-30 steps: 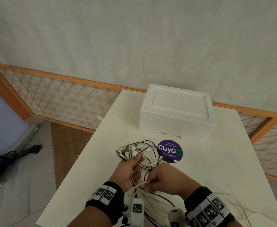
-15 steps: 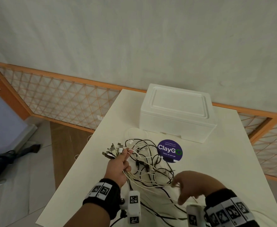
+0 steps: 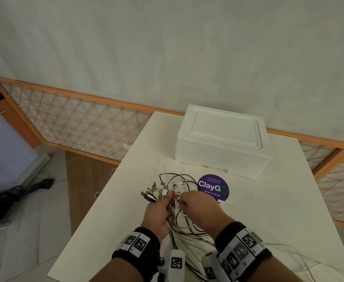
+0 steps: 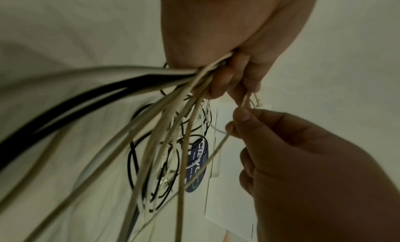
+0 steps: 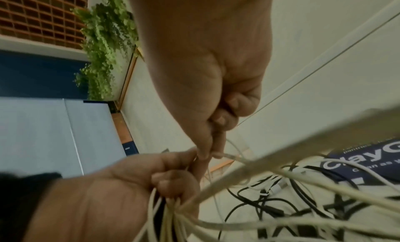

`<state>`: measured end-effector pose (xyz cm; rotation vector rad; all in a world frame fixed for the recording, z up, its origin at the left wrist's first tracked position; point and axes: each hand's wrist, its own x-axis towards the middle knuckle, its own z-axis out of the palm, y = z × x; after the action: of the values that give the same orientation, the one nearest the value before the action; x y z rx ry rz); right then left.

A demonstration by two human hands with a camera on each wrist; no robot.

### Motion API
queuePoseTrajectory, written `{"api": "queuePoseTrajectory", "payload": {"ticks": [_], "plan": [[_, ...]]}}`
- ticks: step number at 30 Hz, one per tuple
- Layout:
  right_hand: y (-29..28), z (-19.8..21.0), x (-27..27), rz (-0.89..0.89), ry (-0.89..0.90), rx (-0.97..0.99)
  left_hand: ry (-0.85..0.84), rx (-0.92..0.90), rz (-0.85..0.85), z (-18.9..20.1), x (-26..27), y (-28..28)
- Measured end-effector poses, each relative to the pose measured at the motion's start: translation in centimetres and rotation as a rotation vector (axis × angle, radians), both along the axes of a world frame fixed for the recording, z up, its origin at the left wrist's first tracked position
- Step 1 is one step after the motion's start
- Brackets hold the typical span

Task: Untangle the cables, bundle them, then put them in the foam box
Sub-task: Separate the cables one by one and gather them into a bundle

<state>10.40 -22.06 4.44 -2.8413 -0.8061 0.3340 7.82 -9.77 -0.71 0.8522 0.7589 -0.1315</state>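
Note:
A tangle of white and black cables [image 3: 184,177] lies on the white table [image 3: 279,200] in front of the closed white foam box [image 3: 222,139]. My left hand [image 3: 170,197] grips a bunch of cables [image 4: 173,108], and their plug ends [image 3: 157,190] fan out above the fist. My right hand [image 3: 180,201] is right beside it and pinches one thin white cable [image 4: 242,102] between thumb and forefinger. In the right wrist view the right hand [image 5: 203,154] holds that cable's end [image 5: 225,155] close to the left hand [image 5: 173,177]. Loose strands hang down toward me.
A round purple ClayGo sticker [image 3: 213,187] sits on the table by the tangle. More thin white cables [image 3: 289,249] trail across the near right of the table. An orange lattice fence [image 3: 81,119] runs behind, and the table's left edge [image 3: 98,210] drops to the floor.
My right hand has come up from the lower right and now meets the left hand, pinching a white cable. The left hand with its plug ends has shifted slightly right.

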Motion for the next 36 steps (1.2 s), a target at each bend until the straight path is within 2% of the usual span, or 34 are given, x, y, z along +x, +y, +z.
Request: {"api": "queuePoseTrajectory", "payload": {"ticks": [2, 5, 9, 12, 15, 18, 21, 24, 27, 29, 31, 36], "plan": [[-0.4, 0.4, -0.4, 0.013, 0.056, 0.005, -0.017, -0.029, 0.022, -0.1, 0.2, 0.6], [-2.5, 1.1, -0.3, -0.010, 0.286, 0.199, -0.018, -0.044, 0.050, -0.2, 0.6, 1.1], [-6.2, 4.3, -1.0, -0.069, 0.539, 0.612, 0.050, -0.082, 0.137, -1.2, 1.0, 1.7], [-8.4, 6.1, -1.4, -0.199, 0.681, 1.043, 0.098, -0.081, 0.165, -2.3, 0.9, 2.4], [-10.1, 6.9, -1.0, -0.347, 0.674, 1.374, 0.122, -0.045, 0.157, -2.8, 0.7, 2.5], [-10.4, 6.5, -0.8, -0.413, 0.591, 1.481, 0.142, -0.023, 0.138, -3.0, 0.6, 2.7], [-9.9, 4.9, -0.7, -0.417, 0.548, 1.407, 0.207, 0.095, 0.077, -2.8, 0.3, 2.7], [-8.7, 3.4, -1.0, -0.403, 0.536, 1.184, 0.222, 0.154, 0.054, -1.8, 0.0, 2.2], [-7.5, 3.1, -1.6, -0.268, 0.512, 0.931, 0.119, -0.023, 0.050, -0.4, -0.1, 1.8], [-6.9, 3.3, -1.9, -0.186, 0.570, 0.768, 0.055, -0.166, 0.049, 0.3, -0.1, 1.8], [-6.7, 3.3, -2.0, -0.143, 0.623, 0.572, 0.012, -0.233, 0.079, 0.6, -0.1, 2.0], [-9.3, 1.6, -1.2, -0.252, 0.574, 0.023, -0.024, -0.293, 0.241, 0.3, 0.4, 3.8]]}}
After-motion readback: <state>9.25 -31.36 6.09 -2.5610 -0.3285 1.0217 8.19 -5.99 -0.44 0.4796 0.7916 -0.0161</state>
